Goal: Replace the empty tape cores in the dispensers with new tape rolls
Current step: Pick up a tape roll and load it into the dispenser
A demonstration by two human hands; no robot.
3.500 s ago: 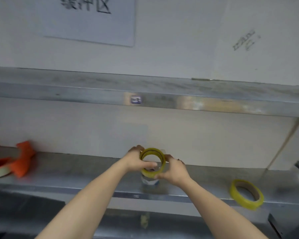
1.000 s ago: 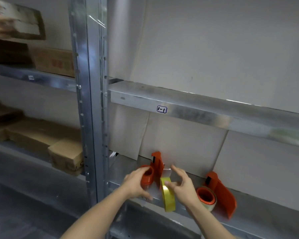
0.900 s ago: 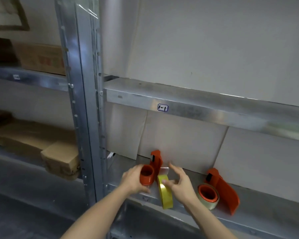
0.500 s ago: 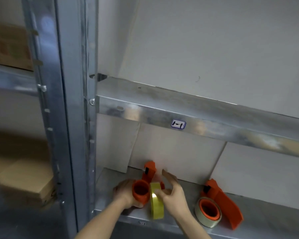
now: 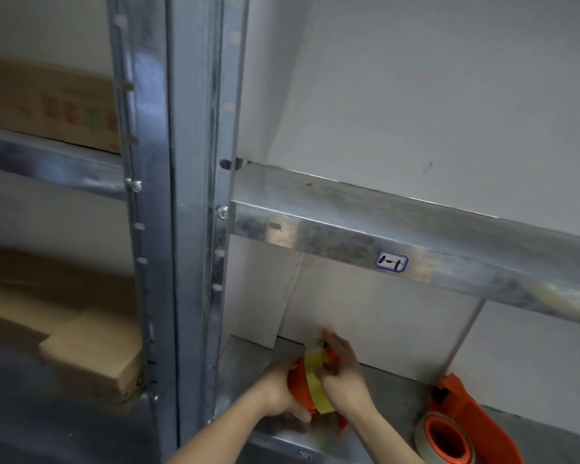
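On the lower metal shelf [image 5: 392, 393] my left hand [image 5: 277, 390] grips an orange tape dispenser [image 5: 297, 385] from its left side. A yellow tape roll [image 5: 317, 383] stands on edge around the dispenser's orange hub, between my hands. My right hand [image 5: 344, 376] presses on the roll from the right, fingers curled over its top. Most of the dispenser is hidden behind my hands. A second orange dispenser [image 5: 466, 416] with a whitish, nearly bare core [image 5: 444, 442] on its hub lies further right on the same shelf.
A galvanised upright post [image 5: 178, 195] stands just left of my hands. The upper shelf beam [image 5: 416, 242] with a small label [image 5: 391, 261] hangs above. Cardboard boxes [image 5: 91, 356] sit in the left bay, another box [image 5: 57, 108] on its higher shelf.
The yellow roll, held beside the dispenser's hub half a second ago, now sits around it. Both hands have closed in on it. The view has shifted closer and to the right.
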